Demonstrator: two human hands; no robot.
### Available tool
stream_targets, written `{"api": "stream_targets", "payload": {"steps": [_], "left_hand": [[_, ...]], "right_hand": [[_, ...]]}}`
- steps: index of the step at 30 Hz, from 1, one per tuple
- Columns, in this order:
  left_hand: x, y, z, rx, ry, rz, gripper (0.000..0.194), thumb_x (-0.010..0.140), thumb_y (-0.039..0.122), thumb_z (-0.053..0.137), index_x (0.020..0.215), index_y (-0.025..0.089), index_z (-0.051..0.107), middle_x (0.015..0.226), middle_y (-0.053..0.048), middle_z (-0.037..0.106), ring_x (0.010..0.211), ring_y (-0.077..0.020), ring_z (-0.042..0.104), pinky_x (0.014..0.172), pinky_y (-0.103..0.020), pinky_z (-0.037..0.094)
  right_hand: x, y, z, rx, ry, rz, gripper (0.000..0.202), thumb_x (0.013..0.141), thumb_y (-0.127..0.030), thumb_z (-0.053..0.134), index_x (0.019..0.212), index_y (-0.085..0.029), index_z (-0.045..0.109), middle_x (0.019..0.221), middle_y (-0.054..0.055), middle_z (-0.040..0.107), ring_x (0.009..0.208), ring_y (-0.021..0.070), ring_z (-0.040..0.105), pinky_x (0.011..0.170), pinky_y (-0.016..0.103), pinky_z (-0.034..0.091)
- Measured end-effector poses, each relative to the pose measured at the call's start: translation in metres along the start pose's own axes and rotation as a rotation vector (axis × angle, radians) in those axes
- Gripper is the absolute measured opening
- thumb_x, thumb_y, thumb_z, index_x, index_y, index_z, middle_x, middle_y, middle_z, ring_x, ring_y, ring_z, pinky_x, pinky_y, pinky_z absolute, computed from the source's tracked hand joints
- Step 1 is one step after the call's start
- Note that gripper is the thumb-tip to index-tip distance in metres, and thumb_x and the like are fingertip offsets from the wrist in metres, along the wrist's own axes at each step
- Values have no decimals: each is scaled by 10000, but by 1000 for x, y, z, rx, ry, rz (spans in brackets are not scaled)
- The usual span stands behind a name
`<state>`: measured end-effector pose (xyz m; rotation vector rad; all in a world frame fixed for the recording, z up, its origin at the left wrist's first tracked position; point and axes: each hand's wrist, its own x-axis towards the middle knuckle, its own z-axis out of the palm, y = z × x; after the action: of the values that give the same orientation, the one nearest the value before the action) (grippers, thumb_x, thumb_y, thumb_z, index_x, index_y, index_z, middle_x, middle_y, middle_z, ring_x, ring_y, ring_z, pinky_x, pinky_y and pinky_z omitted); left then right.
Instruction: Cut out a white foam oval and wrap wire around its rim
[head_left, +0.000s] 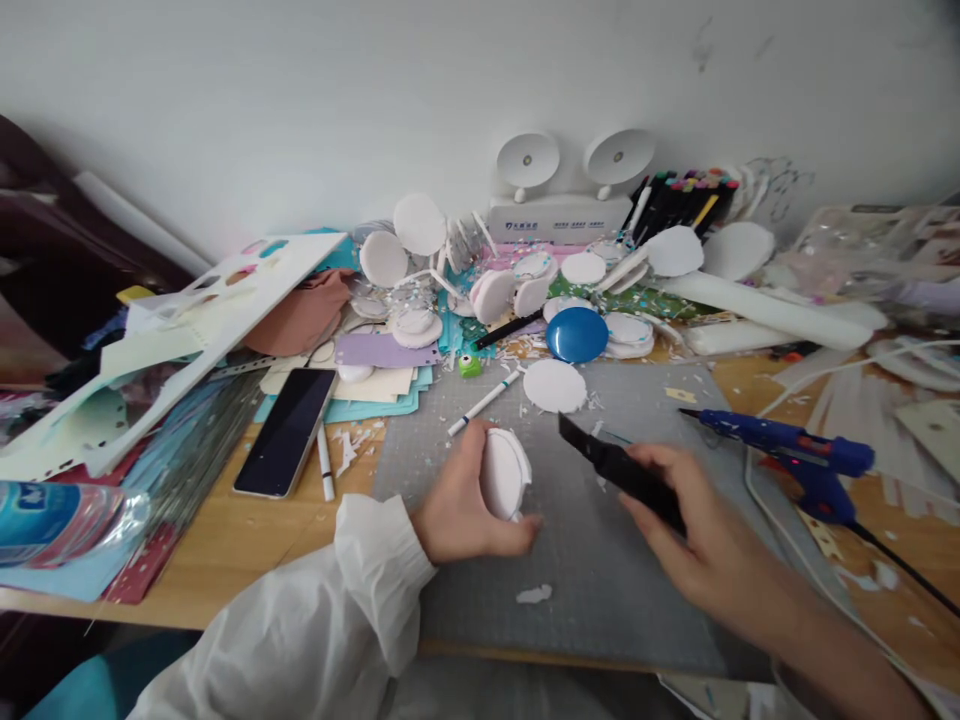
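The bench (202, 590) is carrying a grey mat (600, 560). At its right side a blue glue gun (795, 445) is lying, and at the left a phone (286, 432) is resting. The right hand (694, 525) is grasping a black knife (637, 480) — its blade is pointing leftward, near a loose white oval (555, 386) on the mat. The left hand (461, 505) is gripping a white disc (504, 475) with its fingers, over the mat — apart from the blade. A small scrap (534, 594) is lying nearer the front edge.

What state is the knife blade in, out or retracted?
Out: the dark, angled blade projects past the front of the black handle in the right hand.
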<state>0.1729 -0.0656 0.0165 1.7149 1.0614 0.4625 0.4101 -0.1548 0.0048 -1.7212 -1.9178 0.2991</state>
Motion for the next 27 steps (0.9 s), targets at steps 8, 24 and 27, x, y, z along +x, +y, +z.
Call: {"api": "stream_targets", "payload": {"steps": [8,24,27], "left_hand": [[2,-7,8,-128,-26,52,696,514,279,769,1052,204,332,809,48,414,726,-133,406,629,-247,342],[5,-13,20,-235,-54,81,594,518,200,758,907,221,310,757,74,404,635,-75,343,540,-201,283],[6,-8,19,-250,-79,52,562,524,193,732,895,222,310,750,75,401,626,-75,348,528,-202,284]], "right_hand": [[33,-18,8,101,33,-344,264,853,-467,576,911,-209,573,758,47,677,664,190,641,617,299,460],[30,-19,28,86,136,-320,209,817,-421,591,755,-224,554,598,12,613,539,161,569,540,294,413],[30,-20,29,70,136,-315,254,836,-459,572,750,-220,562,614,24,631,548,163,579,545,296,421]]}}
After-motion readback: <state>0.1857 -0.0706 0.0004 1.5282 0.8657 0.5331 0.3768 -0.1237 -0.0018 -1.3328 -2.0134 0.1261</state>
